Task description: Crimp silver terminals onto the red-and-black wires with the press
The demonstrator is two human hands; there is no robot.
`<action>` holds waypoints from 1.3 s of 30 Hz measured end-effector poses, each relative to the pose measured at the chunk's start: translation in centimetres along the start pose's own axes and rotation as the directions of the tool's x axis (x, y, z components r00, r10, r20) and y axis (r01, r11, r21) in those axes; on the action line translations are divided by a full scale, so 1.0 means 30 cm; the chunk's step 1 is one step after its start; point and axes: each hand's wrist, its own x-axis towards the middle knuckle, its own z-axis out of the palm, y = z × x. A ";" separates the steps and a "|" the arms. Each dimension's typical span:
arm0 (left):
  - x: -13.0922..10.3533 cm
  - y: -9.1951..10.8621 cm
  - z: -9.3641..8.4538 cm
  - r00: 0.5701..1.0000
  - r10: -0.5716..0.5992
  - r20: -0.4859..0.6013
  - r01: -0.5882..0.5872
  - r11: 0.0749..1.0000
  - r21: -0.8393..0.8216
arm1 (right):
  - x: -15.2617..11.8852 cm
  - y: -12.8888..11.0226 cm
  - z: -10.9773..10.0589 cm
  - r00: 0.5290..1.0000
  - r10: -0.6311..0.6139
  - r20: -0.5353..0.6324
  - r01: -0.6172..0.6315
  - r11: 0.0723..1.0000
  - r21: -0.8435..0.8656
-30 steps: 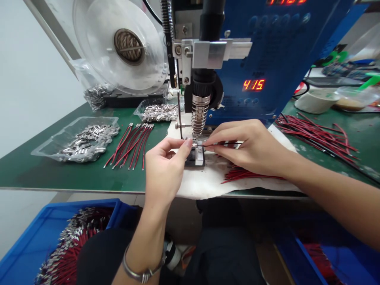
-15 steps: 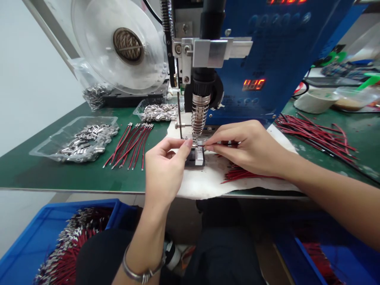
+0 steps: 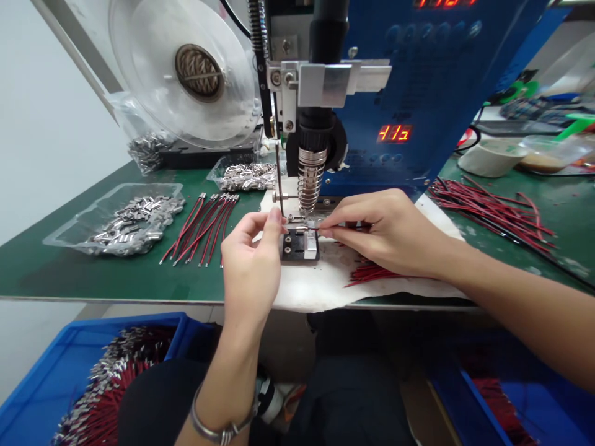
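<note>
Under the spring-wrapped tip (image 3: pixel 311 179) of a blue machine (image 3: pixel 395 93) sits a small black and silver fixture (image 3: pixel 297 243). Just left of it is my left hand (image 3: pixel 253 257), thumb and fingers pinched together; whatever lies between them is too small to name. From the right, my right hand (image 3: pixel 390 232) pinches a thin wire (image 3: pixel 341 228) whose end reaches the fixture. Below my right hand, a bundle of red and black wires (image 3: pixel 372 272) lies on a white sheet (image 3: pixel 307 291).
Left on the green table (image 3: pixel 195 282) are a tray of metal parts (image 3: pixel 139 226), a second tray (image 3: pixel 246 176) and wires with metal ends (image 3: pixel 204 229). More wires (image 3: pixel 493 210) lie right. Blue bins (image 3: pixel 174 319) stand below; a clear reel (image 3: pixel 139 74) is behind.
My left hand has moved slightly left, away from the fixture, uncovering its left part. My right hand has stayed nearly still. The digits on the machine's red display have changed.
</note>
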 end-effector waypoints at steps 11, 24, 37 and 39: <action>0.007 -0.015 -0.007 0.999 0.022 0.036 -0.022 1.000 -0.011 | 0.002 -0.001 0.002 1.000 -0.026 -0.009 0.025 0.999 -0.023; 0.007 -0.015 -0.005 0.999 0.024 0.034 -0.023 0.999 -0.029 | -0.002 -0.001 -0.001 0.999 -0.036 -0.020 0.035 0.999 -0.037; 0.006 -0.014 -0.008 0.999 0.032 0.038 -0.032 0.999 -0.023 | -0.004 -0.002 0.003 0.999 -0.042 -0.022 0.041 0.998 -0.042; 0.006 -0.015 -0.008 0.999 0.026 0.040 -0.025 0.999 -0.023 | -0.005 -0.001 0.002 0.999 -0.044 -0.018 0.044 0.998 -0.043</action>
